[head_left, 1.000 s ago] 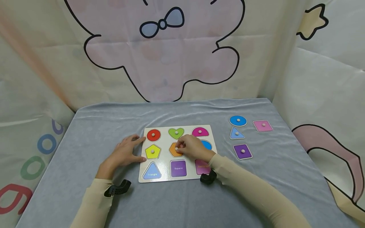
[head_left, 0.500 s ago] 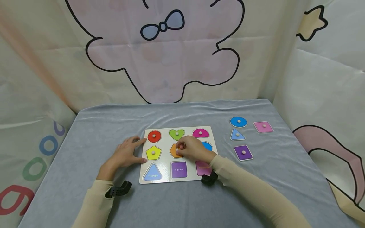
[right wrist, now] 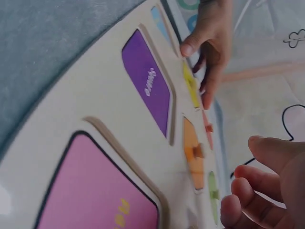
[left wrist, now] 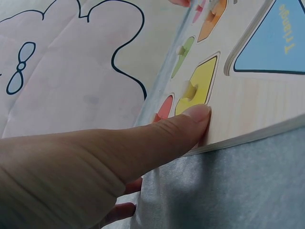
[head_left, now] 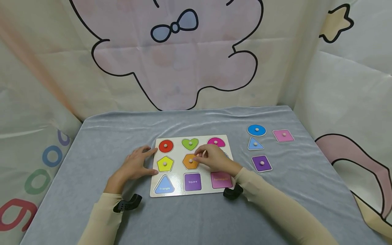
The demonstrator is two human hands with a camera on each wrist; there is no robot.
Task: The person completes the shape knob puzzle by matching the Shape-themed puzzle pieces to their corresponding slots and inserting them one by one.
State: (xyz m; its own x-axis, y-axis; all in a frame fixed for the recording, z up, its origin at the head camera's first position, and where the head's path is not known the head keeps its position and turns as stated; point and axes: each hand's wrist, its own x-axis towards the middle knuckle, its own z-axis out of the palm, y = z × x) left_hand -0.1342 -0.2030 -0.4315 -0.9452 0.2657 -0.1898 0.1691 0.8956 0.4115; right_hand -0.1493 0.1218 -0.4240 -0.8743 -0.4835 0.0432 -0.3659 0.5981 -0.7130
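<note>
A wooden shape puzzle board (head_left: 177, 170) lies on the cloth. My left hand (head_left: 134, 165) touches its left edge with fingers spread; in the left wrist view the thumb (left wrist: 167, 131) rests beside the yellow pentagon (left wrist: 200, 83). Over the board's middle right, my right hand (head_left: 215, 159) holds nothing. Its loosely bent fingers are just off the knob of the orange hexagon (head_left: 187, 165), which sits in its recess; the right wrist view shows thumb and fingers apart. The red circle (head_left: 166, 146), green heart (head_left: 187, 141) and magenta semicircle (head_left: 215, 139) also sit in the board. My right hand partly covers the oval recess.
Right of the board lie a blue oval (head_left: 252, 130), a light blue triangle (head_left: 253, 147), a purple square (head_left: 258, 166) and a pink rectangle (head_left: 279, 136). The triangle (head_left: 164, 185), square (head_left: 192, 182) and rectangle (head_left: 218, 180) recesses hold no knobbed pieces. Printed curtains stand around the table.
My right hand has let go of the orange hexagon's knob and moved slightly to the right, uncovering the hexagon. The left hand has stayed at the board's edge.
</note>
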